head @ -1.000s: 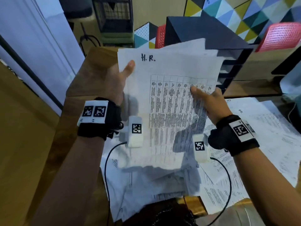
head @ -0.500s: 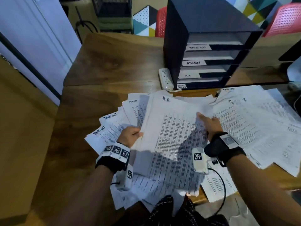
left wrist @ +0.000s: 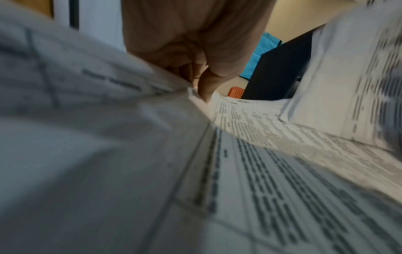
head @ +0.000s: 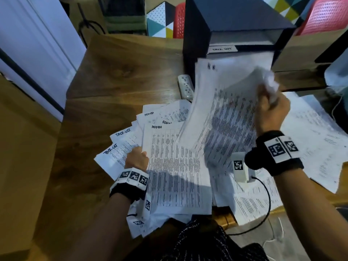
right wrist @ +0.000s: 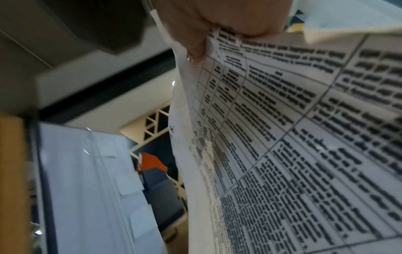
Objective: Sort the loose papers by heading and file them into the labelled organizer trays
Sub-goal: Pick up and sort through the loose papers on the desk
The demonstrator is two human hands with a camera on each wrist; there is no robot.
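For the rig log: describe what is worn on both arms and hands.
Both forearms are bare, with no sleeves. The left hand and right hand wear no gloves. Each wrist has a black strap carrying white tags with black square codes, and a small white camera block with its own code trailing a thin black cable.

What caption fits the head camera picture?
Right hand lifts H.R. papers toward the organizer; left hand grips ADMIN sheet.

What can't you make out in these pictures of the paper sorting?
- Lower organizer tray labels: head view, hidden behind the lifted H.R. sheets in the right hand.
- Printed table text: every view, blurred or too small.
- Left hand fingertips: head view, tucked under the ADMIN sheet; left wrist view blurred.
- Papers at right: head view, cut off by the edge.
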